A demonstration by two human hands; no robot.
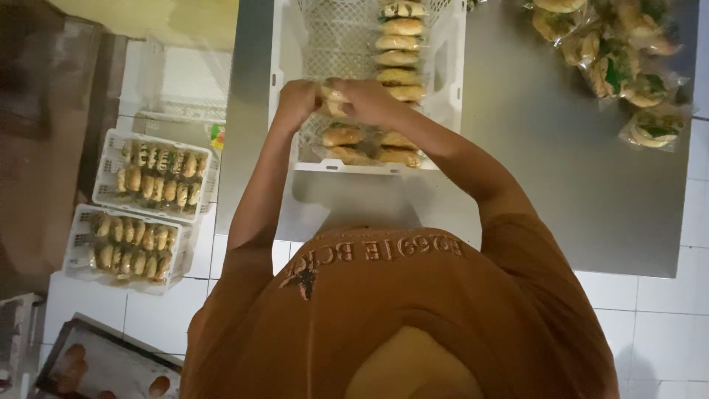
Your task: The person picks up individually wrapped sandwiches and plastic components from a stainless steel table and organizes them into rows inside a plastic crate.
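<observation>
Head view: left hand [297, 102] and right hand [369, 100], fingers curled closed, grip one wrapped bun [332, 100] together above a white crate [448, 74] at upper centre of the steel bench [561, 170].

Dim room: white tiled floor [650, 325], steel table [561, 170] (dull grey sheen), brown door [37, 148].

Two floor crates [155, 174] [129, 247] of buns; wrapped sandwiches [620, 63].

My left hand [297, 102] and right hand [367, 100] raised ahead, meeting at centre, fingers curled closed, both forearms extended forward, elbows bent, wrists angled inward
</observation>
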